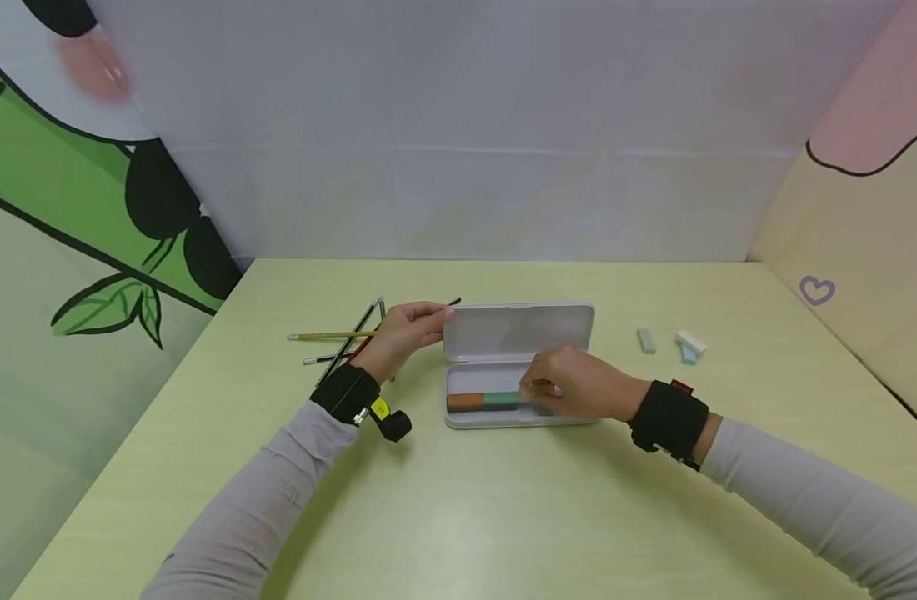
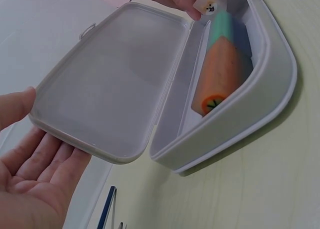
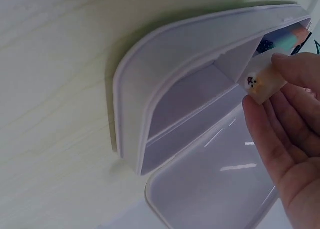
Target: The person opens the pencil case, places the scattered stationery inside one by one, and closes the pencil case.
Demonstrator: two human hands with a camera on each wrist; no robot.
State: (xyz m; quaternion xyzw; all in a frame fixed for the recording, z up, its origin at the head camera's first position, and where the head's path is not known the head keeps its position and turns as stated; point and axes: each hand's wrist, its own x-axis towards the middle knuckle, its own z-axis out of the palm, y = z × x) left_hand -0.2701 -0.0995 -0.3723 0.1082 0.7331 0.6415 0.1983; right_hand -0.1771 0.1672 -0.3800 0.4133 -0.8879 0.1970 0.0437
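A white pencil case (image 2: 225, 124) stands on the table with its lid (image 1: 522, 329) raised. My left hand (image 1: 408, 335) grips the lid's left edge, thumb on one side and fingers on the other. Over the case's base, my right hand (image 1: 578, 383) pinches a small pale eraser (image 3: 262, 83) with a little animal face on it. In the left part of the base lie an orange block (image 2: 218, 76) with a carrot-like end and a green block (image 1: 501, 400), with dark blue pieces beside them. The compartment (image 3: 192, 96) on the right holds nothing visible.
Left of the case, several pencils lie crossed, among them a yellow pencil (image 1: 331, 336), partly behind my left hand. To the right are a grey eraser (image 1: 646, 340), a white eraser (image 1: 691, 342) and a light blue eraser (image 1: 688, 355). A pale wall (image 1: 458, 200) stands behind the table.
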